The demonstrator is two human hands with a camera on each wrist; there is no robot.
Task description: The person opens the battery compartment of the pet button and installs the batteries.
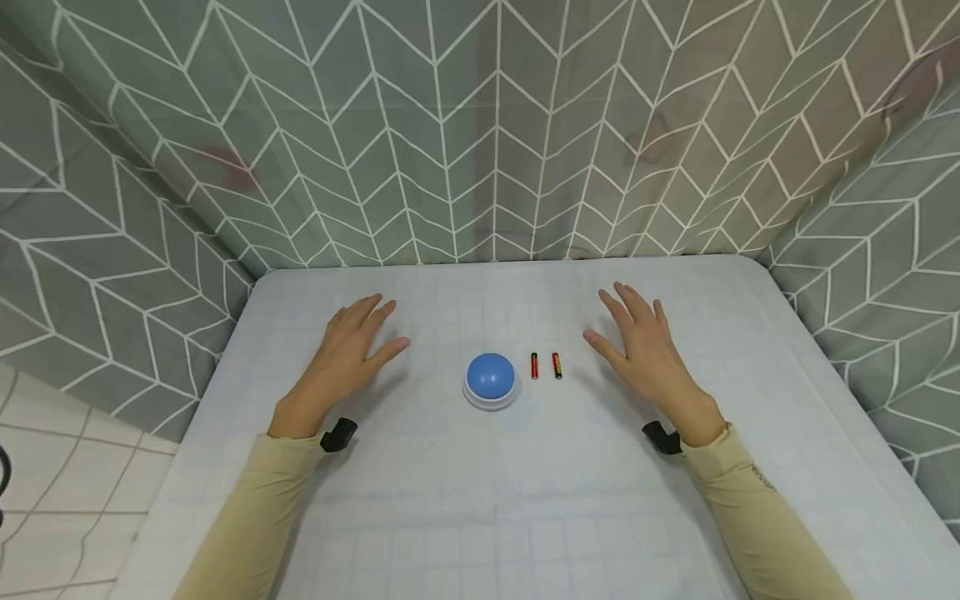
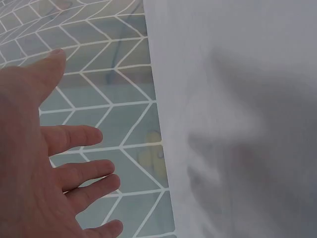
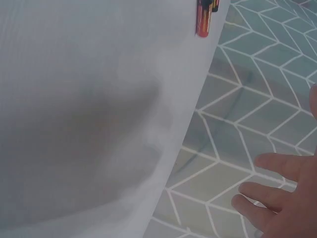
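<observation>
A round blue dome (image 1: 491,376) on a white base sits at the middle of the table. To its right lie two small red and black batteries, the nearer battery (image 1: 534,365) and a second battery (image 1: 557,365), side by side and apart. My left hand (image 1: 341,358) hovers left of the dome, fingers spread and holding nothing. On the other side, my right hand (image 1: 645,350) hovers right of the batteries, its fingers spread too. In the right wrist view a battery (image 3: 203,20) shows at the top edge, away from the fingers.
The table (image 1: 480,517) has a white cloth with a faint grid. A grey-green curtain (image 1: 465,125) with white chevron lines hangs behind it and along both sides. Each wrist wears a black camera mount, such as the left mount (image 1: 339,435). Pale floor tiles (image 1: 67,492) show at lower left.
</observation>
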